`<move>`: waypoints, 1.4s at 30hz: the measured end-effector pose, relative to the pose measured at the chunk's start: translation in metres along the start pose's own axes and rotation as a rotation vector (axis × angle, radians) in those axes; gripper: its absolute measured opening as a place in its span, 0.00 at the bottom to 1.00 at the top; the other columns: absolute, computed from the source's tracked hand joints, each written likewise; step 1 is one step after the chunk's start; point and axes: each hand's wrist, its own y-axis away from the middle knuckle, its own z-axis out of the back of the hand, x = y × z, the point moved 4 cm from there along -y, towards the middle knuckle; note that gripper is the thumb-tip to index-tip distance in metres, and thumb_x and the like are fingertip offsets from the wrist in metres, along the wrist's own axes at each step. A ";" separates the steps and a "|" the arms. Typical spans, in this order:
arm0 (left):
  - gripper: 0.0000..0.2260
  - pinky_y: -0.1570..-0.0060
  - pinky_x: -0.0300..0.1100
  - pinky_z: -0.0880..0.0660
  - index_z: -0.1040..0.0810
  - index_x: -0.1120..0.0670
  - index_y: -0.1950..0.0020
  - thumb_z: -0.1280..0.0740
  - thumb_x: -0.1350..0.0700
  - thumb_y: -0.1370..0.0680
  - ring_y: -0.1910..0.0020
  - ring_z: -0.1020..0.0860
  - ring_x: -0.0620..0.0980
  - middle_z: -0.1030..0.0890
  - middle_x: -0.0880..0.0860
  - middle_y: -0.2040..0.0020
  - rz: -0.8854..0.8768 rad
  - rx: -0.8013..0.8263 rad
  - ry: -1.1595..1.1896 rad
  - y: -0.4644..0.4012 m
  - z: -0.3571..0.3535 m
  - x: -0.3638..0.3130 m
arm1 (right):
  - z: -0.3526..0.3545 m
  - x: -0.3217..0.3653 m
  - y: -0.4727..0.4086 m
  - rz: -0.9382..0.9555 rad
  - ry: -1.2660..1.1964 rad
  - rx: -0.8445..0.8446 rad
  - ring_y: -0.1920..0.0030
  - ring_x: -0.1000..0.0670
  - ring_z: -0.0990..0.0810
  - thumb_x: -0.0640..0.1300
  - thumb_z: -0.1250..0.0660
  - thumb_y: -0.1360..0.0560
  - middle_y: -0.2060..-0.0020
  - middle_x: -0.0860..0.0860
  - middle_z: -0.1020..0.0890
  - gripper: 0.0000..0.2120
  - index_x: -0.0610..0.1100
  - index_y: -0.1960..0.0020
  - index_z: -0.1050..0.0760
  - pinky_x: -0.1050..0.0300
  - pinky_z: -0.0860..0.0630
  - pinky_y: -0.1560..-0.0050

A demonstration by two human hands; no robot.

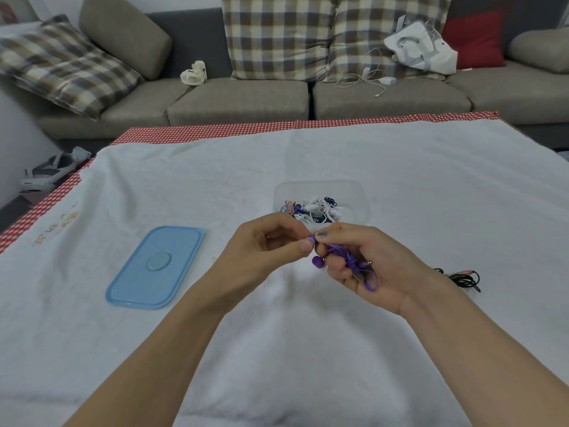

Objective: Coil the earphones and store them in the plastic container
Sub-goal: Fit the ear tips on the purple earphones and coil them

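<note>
Both hands meet above the middle of the white towel that covers the table. Right hand curls round a bundle of purple earphones, the coiled cord lying across its palm, a loop hanging below the fingers and the plug poking out toward the wrist. Left hand pinches one purple end of the cord between thumb and forefinger, right against the right thumb tip; one round earbud hangs just below the pinch. Well to the left on the towel lies the blue lid, flat. Just beyond the hands stands the clear plastic container, open, holding white, blue and pinkish earphones in a tangle. Near the right wrist lies a loose black cable, partly hidden by the forearm.
</note>
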 end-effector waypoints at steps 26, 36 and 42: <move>0.05 0.50 0.36 0.22 0.18 0.53 0.51 0.29 0.64 0.21 0.53 0.17 0.47 0.17 0.44 0.56 -0.273 -0.198 -0.470 0.004 -0.010 -0.011 | -0.013 -0.016 -0.004 -0.161 -0.455 0.017 0.78 0.56 0.34 0.35 0.35 0.24 0.70 0.49 0.28 0.11 0.35 0.64 0.22 0.68 0.41 0.78; 0.07 0.48 0.40 0.20 0.17 0.52 0.52 0.27 0.64 0.23 0.53 0.16 0.50 0.15 0.46 0.55 -0.301 -0.237 -0.300 0.007 -0.012 -0.016 | -0.020 -0.009 0.003 -0.137 -0.618 0.088 0.78 0.57 0.35 0.34 0.34 0.29 0.70 0.50 0.28 0.10 0.36 0.69 0.22 0.69 0.42 0.76; 0.04 0.47 0.39 0.21 0.17 0.56 0.49 0.30 0.63 0.20 0.50 0.15 0.51 0.14 0.48 0.54 -0.299 -0.232 -0.297 0.009 -0.012 -0.016 | -0.022 -0.007 0.003 -0.098 -0.591 0.084 0.77 0.57 0.34 0.34 0.34 0.31 0.69 0.49 0.28 0.06 0.35 0.66 0.22 0.69 0.40 0.77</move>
